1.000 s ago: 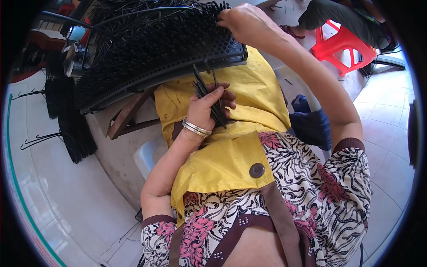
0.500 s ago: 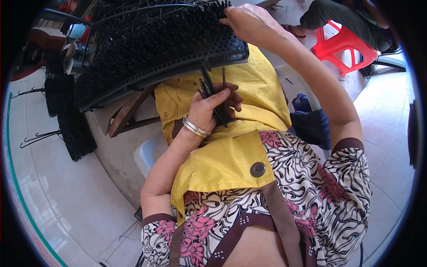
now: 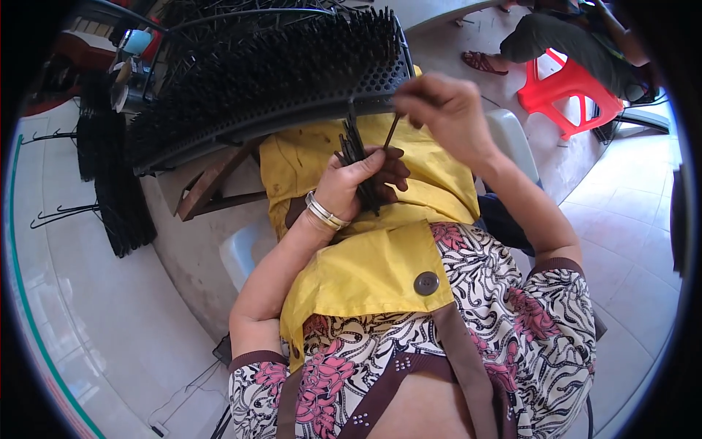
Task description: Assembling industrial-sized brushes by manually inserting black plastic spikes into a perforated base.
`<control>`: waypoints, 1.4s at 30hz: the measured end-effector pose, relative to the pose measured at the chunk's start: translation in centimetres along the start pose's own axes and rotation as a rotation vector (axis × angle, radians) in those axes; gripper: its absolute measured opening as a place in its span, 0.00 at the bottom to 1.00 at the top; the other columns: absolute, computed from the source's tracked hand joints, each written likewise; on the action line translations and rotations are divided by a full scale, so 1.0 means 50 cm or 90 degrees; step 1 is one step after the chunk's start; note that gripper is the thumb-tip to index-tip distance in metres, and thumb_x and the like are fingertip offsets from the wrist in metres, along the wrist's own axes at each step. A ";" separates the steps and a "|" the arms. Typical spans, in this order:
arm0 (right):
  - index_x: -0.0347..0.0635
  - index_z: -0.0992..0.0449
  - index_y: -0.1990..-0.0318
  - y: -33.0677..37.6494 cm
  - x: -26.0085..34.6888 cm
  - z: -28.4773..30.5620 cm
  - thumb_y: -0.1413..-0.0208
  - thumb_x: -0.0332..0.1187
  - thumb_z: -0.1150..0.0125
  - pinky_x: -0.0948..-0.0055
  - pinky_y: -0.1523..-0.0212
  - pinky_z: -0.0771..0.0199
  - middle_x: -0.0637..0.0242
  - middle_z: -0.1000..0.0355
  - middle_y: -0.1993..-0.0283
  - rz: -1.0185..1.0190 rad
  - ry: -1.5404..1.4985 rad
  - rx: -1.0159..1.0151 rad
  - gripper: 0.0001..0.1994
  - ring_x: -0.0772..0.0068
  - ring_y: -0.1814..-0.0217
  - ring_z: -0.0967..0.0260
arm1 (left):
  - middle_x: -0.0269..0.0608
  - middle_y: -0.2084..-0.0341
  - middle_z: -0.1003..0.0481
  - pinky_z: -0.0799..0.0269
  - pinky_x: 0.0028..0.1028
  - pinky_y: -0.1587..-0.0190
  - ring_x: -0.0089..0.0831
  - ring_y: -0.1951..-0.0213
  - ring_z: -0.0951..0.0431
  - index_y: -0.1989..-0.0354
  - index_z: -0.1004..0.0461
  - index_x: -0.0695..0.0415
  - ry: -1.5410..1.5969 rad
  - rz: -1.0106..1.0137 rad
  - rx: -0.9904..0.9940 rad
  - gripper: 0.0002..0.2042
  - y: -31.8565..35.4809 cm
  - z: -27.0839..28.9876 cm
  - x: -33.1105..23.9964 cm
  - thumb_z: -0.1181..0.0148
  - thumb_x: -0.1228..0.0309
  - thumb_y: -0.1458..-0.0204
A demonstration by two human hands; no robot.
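Note:
A bundle of thin black sticks (image 3: 354, 151) is gripped in my left hand (image 3: 355, 179), closed with the thumb across them above my lap. One single black stick (image 3: 391, 133) slants up from the left hand's fingers. At its upper end, the fingers of my right hand (image 3: 446, 113) are pinched together, slightly blurred. Beyond both hands stands a black perforated rack (image 3: 373, 84), its holes densely filled with upright black sticks (image 3: 263, 73). Bare holes show along the rack's near right edge.
A yellow apron (image 3: 307, 157) covers my lap. Under the rack is a brown support (image 3: 212, 183). Bundles of black strands (image 3: 124, 212) with hooked rods hang at left. A person's leg (image 3: 545, 36) and a red stool (image 3: 567, 95) are at the far right.
My right hand has come down from the rack's far right corner to the single stick by my left hand. The left hand still holds the bundle, and the view has shifted slightly.

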State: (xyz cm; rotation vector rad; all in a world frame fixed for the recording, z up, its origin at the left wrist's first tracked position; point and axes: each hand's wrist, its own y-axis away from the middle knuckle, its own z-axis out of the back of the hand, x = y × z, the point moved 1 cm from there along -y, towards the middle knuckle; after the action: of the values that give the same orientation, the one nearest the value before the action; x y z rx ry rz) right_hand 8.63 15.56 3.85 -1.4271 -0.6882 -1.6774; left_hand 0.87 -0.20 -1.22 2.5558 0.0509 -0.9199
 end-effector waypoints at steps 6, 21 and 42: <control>0.33 0.26 0.69 -0.080 0.047 0.079 0.53 0.22 0.43 0.85 0.74 0.34 0.68 0.28 0.75 0.301 0.236 -0.281 0.03 0.83 0.76 0.33 | 0.47 0.70 0.26 0.28 0.27 0.72 0.33 0.70 0.24 0.60 0.30 0.64 0.002 0.015 0.000 0.13 0.000 -0.002 -0.004 0.49 0.66 0.48; 0.34 0.27 0.66 -0.143 -0.037 0.054 0.55 0.23 0.44 0.68 0.69 0.30 0.56 0.30 0.71 0.474 0.518 -0.069 0.07 0.56 0.72 0.31 | 0.47 0.69 0.27 0.28 0.27 0.69 0.35 0.68 0.25 0.57 0.32 0.65 -0.024 0.026 0.021 0.15 0.002 0.002 -0.005 0.51 0.66 0.47; 0.30 0.29 0.68 0.016 0.003 -0.019 0.52 0.22 0.44 0.84 0.74 0.33 0.65 0.28 0.75 -0.111 -0.138 0.048 0.04 0.83 0.75 0.33 | 0.45 0.75 0.27 0.31 0.25 0.75 0.33 0.74 0.26 0.60 0.32 0.65 -0.020 -0.004 0.039 0.13 0.002 0.002 0.002 0.48 0.67 0.49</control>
State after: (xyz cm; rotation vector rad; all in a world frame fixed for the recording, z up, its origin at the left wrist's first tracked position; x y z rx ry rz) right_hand 8.80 14.33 3.71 -1.5465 -1.0118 -1.6215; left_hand 0.90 -0.34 -1.35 2.5978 0.0210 -0.9787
